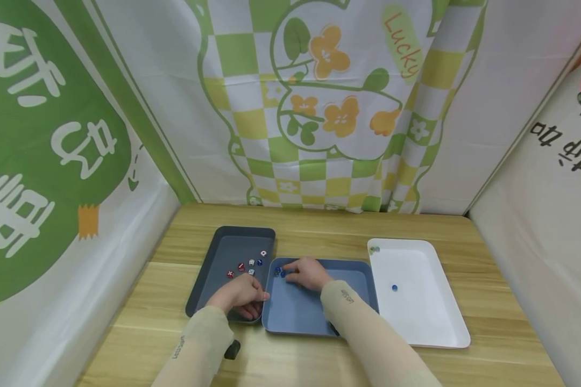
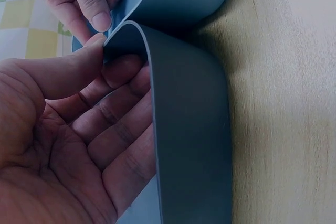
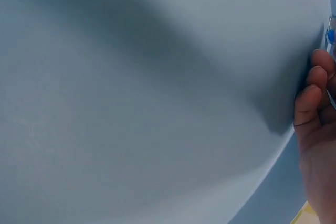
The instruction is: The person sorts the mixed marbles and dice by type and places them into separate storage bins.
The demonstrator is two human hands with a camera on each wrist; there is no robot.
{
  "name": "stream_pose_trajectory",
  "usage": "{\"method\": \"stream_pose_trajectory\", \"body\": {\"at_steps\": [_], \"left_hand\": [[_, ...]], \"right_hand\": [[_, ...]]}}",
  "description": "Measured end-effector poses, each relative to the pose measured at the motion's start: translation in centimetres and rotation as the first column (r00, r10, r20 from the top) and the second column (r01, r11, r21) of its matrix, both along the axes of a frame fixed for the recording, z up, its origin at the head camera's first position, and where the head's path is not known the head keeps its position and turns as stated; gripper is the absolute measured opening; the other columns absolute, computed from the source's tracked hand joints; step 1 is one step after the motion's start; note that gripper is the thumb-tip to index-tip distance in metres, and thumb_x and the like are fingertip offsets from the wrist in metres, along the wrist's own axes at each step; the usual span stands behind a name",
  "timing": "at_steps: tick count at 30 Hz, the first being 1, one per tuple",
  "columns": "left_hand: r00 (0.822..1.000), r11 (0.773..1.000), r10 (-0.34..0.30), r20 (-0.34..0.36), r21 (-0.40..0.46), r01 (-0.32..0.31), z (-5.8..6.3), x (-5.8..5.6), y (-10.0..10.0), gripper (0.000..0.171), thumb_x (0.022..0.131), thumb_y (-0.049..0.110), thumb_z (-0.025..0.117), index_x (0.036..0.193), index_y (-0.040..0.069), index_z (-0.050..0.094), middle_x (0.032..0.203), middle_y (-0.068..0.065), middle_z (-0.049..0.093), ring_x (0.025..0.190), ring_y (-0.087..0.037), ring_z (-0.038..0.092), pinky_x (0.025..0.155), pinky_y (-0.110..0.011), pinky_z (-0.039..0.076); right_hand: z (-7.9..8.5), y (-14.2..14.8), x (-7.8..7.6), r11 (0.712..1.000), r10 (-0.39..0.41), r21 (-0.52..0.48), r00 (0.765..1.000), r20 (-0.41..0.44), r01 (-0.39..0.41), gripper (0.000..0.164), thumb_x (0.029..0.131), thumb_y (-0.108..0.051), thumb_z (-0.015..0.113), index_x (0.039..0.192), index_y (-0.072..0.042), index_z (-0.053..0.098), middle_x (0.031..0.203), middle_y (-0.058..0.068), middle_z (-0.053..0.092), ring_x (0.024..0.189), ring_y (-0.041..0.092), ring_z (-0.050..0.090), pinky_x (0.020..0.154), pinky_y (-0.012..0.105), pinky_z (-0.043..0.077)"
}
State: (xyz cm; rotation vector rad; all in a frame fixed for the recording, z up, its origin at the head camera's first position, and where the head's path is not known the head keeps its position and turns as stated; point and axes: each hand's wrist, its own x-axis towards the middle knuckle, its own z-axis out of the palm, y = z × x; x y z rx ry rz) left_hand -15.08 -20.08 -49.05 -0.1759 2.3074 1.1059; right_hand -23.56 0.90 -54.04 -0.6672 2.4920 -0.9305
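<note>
The left hand [image 1: 242, 295] is at the near right corner of the dark grey tray [image 1: 205, 279]. Its thumb lies on the rim and its curled fingers are inside against the wall, holding the tray's edge. The right hand [image 1: 310, 274] reaches into the blue tray [image 1: 295, 317]. Its thumb and index fingertips are apart, beside several small blue marbles [image 1: 278, 271] in the far left corner. In the right wrist view, a bit of blue [image 3: 331, 36] shows past the right fingertips at the frame edge. I see nothing between those fingers.
Several dice lie in the dark grey tray, among them a red die [image 1: 230, 274] and a white die [image 1: 263, 253]. A white tray [image 1: 426, 306] at right has a blue marble [image 1: 394, 288] and greenish marbles [image 1: 375, 249]. Curtains surround the wooden table [image 1: 319, 226].
</note>
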Motion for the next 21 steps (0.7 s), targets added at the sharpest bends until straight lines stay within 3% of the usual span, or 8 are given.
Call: {"method": "stream_pose_trajectory", "body": {"at_steps": [4, 7, 11, 16, 21], "left_hand": [[1.0, 1.0, -0.001, 0.002, 0.002, 0.001, 0.1, 0.0, 0.0, 0.024, 0.1, 0.018, 0.068, 0.082, 0.002, 0.069, 0.077, -0.014, 0.071, 0.066, -0.024, 0.071, 0.062, -0.039, 0.063], [1.0, 1.0, -0.001, 0.001, -0.001, 0.001, 0.1, 0.1, 0.0, 0.024, 0.1, 0.018, 0.068, 0.082, 0.002, 0.069, 0.077, -0.014, 0.071, 0.066, -0.024, 0.071, 0.062, -0.039, 0.063], [1.0, 1.0, 0.002, 0.0, 0.001, -0.002, 0.1, 0.0, 0.0, 0.024, 0.1, 0.018, 0.068, 0.082, 0.002, 0.069, 0.077, -0.014, 0.071, 0.065, -0.024, 0.071, 0.062, -0.039, 0.063], [1.0, 1.0, 0.001, 0.004, 0.009, -0.001, 0.1, 0.0, -0.1, 0.026, 0.1, 0.018, 0.068, 0.079, 0.003, 0.068, 0.076, -0.014, 0.072, 0.065, -0.024, 0.071, 0.062, -0.04, 0.063], [1.0, 1.0, -0.007, 0.001, 0.015, 0.007, 0.1, 0.1, -0.1, 0.026, 0.1, 0.018, 0.067, 0.079, 0.003, 0.069, 0.076, -0.014, 0.072, 0.065, -0.024, 0.071, 0.062, -0.04, 0.063]], "right_hand": [[-0.1, -0.2, 0.1, 1.0, 0.015, 0.006, 1.0, -0.022, -0.015, 0.033, 0.095, -0.025, 0.075, 0.127, -0.018, 0.074, 0.07, -0.004, 0.069, 0.053, 0.008, 0.053, 0.05, 0.023, 0.041], [-0.1, -0.4, 0.1, 0.999, 0.032, 0.017, 0.999, -0.039, -0.031, 0.033, 0.094, -0.027, 0.076, 0.125, -0.019, 0.075, 0.097, -0.001, 0.078, 0.06, 0.007, 0.056, 0.055, 0.022, 0.043], [-0.1, -0.6, 0.1, 0.998, 0.052, 0.043, 0.997, -0.061, -0.049, 0.032, 0.093, -0.029, 0.077, 0.124, -0.021, 0.076, 0.123, -0.001, 0.074, 0.082, 0.009, 0.065, 0.07, 0.025, 0.052], [0.0, -0.9, 0.2, 0.994, 0.083, 0.073, 0.993, -0.082, -0.077, 0.03, 0.093, -0.03, 0.076, 0.122, -0.022, 0.077, 0.123, -0.004, 0.073, 0.116, 0.013, 0.068, 0.094, 0.032, 0.056], [0.2, -1.3, 0.4, 0.991, 0.109, 0.085, 0.991, -0.077, -0.103, 0.028, 0.094, -0.028, 0.076, 0.12, -0.02, 0.078, 0.122, -0.004, 0.074, 0.115, 0.012, 0.068, 0.094, 0.03, 0.056]]}}
